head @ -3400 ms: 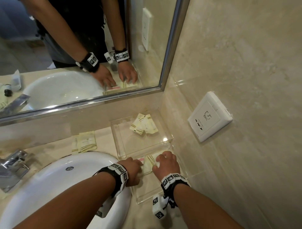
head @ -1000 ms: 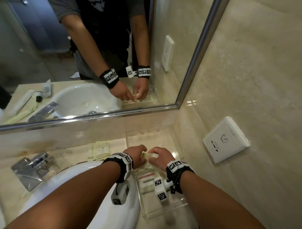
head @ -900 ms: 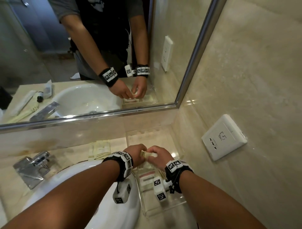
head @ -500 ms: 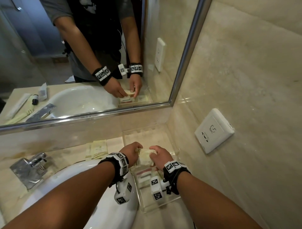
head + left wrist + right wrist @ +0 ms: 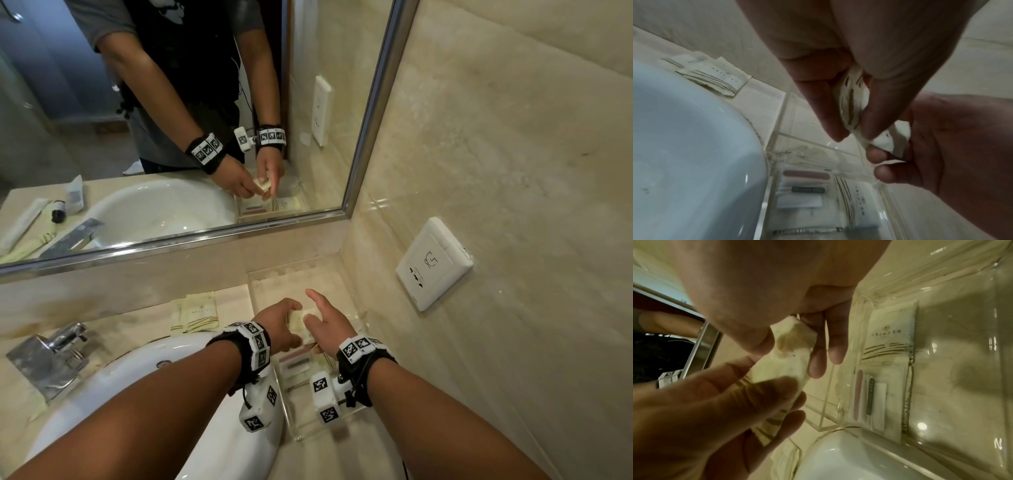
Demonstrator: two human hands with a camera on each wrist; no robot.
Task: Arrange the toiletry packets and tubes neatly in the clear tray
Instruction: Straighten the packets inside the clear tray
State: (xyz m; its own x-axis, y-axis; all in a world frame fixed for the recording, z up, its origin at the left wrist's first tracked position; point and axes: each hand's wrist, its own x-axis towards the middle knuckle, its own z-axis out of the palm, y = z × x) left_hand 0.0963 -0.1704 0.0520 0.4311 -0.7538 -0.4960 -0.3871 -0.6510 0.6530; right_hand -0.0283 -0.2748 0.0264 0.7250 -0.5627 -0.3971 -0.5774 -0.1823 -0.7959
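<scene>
Both hands hold a cream packet (image 5: 789, 363) above the clear tray (image 5: 999, 331): right hand (image 5: 777, 293) pinching its upper end, left hand (image 5: 719, 410) its striped lower end. Two flat packets (image 5: 890, 369) lie inside the tray, near the sink (image 5: 849, 459) rim

In the head view, the two hands cover most of the small cream packets with brown stripes (image 5: 302, 320) held between them. The lettering on the flat cream sachet (image 5: 892, 331) in the clear acrylic tray (image 5: 972, 353) is too blurred to read.

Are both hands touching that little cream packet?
Touching. The left wrist view shows the left hand pinching the cream packet, and the right hand gripping its other end.
</scene>
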